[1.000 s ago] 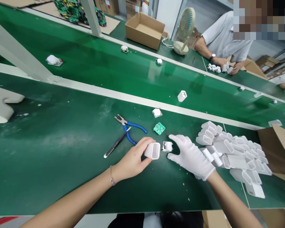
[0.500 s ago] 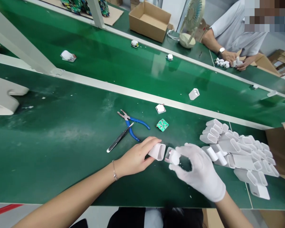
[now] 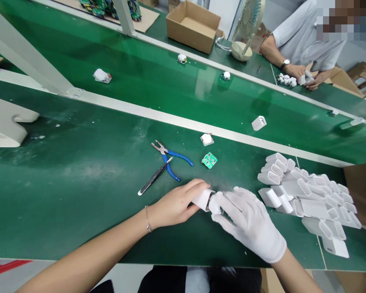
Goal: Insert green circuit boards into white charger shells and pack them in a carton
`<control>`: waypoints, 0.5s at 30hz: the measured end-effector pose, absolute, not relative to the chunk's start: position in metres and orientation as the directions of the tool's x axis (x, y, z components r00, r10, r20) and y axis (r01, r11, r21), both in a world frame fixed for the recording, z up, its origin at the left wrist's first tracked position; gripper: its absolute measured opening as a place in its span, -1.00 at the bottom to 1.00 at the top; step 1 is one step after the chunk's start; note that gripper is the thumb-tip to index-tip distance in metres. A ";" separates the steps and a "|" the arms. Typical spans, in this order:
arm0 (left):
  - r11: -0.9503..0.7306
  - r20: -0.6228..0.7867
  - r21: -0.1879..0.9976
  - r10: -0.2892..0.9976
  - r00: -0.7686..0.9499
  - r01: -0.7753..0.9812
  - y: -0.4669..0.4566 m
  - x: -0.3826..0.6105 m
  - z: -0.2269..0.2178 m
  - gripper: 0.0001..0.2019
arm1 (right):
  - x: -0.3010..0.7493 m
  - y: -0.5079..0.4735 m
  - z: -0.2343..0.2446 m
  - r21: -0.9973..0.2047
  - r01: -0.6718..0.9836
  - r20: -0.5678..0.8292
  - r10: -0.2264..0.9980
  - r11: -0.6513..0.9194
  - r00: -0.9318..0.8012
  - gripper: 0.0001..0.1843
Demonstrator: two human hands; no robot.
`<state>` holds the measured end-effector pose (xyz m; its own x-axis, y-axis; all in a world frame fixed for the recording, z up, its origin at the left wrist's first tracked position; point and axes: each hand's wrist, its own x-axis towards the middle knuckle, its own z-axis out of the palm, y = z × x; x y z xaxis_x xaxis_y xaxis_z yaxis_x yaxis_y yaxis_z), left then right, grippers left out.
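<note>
My bare left hand is closed around a white charger shell held low over the green bench. My gloved right hand pinches a small white inner part against the open end of that shell. A green circuit board and a white plug piece lie just beyond the hands. Blue-handled pliers and metal tweezers rest to the left of them.
A heap of several empty white shells lies at the right beside a cardboard box. Beyond a pale rail runs a green conveyor carrying small white parts. A person in a white shirt works across it, near a fan and an open carton.
My right hand picked the small white part off the bench and brought it left to the open end of the shell in my left hand. The parts on the conveyor moved rightward.
</note>
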<state>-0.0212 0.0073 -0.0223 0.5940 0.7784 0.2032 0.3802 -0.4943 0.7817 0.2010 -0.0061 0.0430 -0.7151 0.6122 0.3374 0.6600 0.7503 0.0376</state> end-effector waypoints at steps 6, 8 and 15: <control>-0.476 0.183 0.795 0.780 0.598 0.377 0.006 -0.022 -0.023 -0.52 | 0.196 -0.006 0.042 0.064 0.654 0.353 0.596 0.754 -0.721 -0.71; -0.474 0.176 0.795 0.777 0.605 0.377 0.006 -0.021 -0.022 -0.54 | 0.194 -0.005 0.043 0.043 0.660 0.352 0.607 0.750 -0.712 -0.70; -0.488 0.283 0.845 0.754 0.593 0.217 0.008 -0.018 -0.013 -0.65 | 0.187 -0.004 0.033 -0.750 0.547 0.083 0.874 0.371 -0.478 -0.47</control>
<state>-0.0178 0.0075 -0.0134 0.5927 0.7540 0.2831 0.2173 -0.4882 0.8452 0.1872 -0.0037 0.0333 -0.4784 0.8742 0.0834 0.5473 0.3711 -0.7502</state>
